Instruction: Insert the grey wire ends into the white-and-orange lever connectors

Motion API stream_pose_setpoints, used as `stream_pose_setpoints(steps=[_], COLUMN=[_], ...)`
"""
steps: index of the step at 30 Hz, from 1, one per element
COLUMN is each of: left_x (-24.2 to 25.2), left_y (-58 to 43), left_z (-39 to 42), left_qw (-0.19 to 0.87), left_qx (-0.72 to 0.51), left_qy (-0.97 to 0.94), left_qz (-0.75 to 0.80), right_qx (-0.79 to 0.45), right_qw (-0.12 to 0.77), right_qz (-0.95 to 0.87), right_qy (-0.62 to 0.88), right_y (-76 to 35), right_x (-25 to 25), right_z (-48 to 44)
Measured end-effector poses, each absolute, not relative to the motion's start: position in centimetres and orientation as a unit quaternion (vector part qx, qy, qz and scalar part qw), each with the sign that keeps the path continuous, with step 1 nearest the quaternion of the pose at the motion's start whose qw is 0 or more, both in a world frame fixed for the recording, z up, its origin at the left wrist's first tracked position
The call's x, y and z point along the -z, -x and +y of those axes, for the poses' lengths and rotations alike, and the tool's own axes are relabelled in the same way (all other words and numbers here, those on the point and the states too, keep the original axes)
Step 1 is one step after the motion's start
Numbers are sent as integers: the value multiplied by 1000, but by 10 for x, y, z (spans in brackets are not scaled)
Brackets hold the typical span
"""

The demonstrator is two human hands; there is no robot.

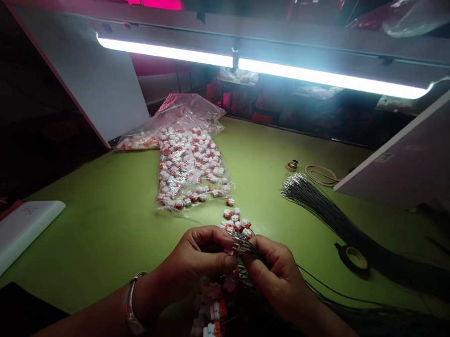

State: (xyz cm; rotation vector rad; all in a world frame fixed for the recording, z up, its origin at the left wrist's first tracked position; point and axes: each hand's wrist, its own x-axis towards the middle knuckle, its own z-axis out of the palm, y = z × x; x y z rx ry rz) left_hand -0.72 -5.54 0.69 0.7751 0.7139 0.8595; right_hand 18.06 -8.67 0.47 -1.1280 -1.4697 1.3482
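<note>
My left hand (pixel 201 255) pinches a small white-and-red connector (pixel 229 250), mostly covered by the fingertips. Close against it, my right hand (pixel 274 271) grips a bunch of thin black wires (pixel 245 244) whose metal-tipped ends point toward the left fingers. Whether a wire tip sits inside the connector cannot be made out. Below the hands hang several white-and-red connectors (pixel 212 334) with wires on them. Just beyond the fingers, a small pile of loose connectors (pixel 237 218) lies on the green tabletop (pixel 123 238).
A clear plastic bag (pixel 191 161) full of connectors lies beyond the hands. To the right are a thick bundle of black wires (pixel 321 206), a roll of black tape (pixel 356 260), a tan ring (pixel 320 174) and a small metal piece (pixel 293 165). A white plastic slab (pixel 21 238) is at left.
</note>
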Motion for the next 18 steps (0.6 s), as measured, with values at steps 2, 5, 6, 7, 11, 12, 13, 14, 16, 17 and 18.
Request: stream_pose_setpoints(steps=[2,5,6,7,11,12,13,14,16,17,18], left_x=[-6,-6,-5,-5,-4,-3,-3,-2,-2,-1,-1], left_y=[7,7,6,6,5,5,5,5,6,6,6], left_z=[-55,-55,-56,-57,-59,-58,-57,-56,-54,-53,-53], left_qw=[785,783,779,772,745,744,742,738,729,727,730], left_qx=[-389,-388,-393,-400,-411,-410,-412,-417,-428,-431,-430], left_qy=[-356,-372,-381,-393,-439,-442,-441,-439,-435,-432,-429], left_qz=[326,312,305,299,287,289,292,297,309,313,314], right_qx=[-539,-597,-620,-640,-669,-666,-661,-655,-632,-614,-592], right_qw=[422,424,423,420,410,409,410,410,411,414,419], right_qz=[-571,-498,-471,-451,-430,-432,-435,-442,-468,-487,-507], right_qy=[453,465,464,459,447,450,453,456,461,464,467], right_y=[-179,-175,-173,-172,-168,-169,-169,-170,-173,-173,-174], right_x=[-5,-6,-7,-8,-10,-9,-8,-7,-4,-2,-1], right_z=[-87,-87,-88,-88,-87,-86,-86,-86,-86,-86,-87])
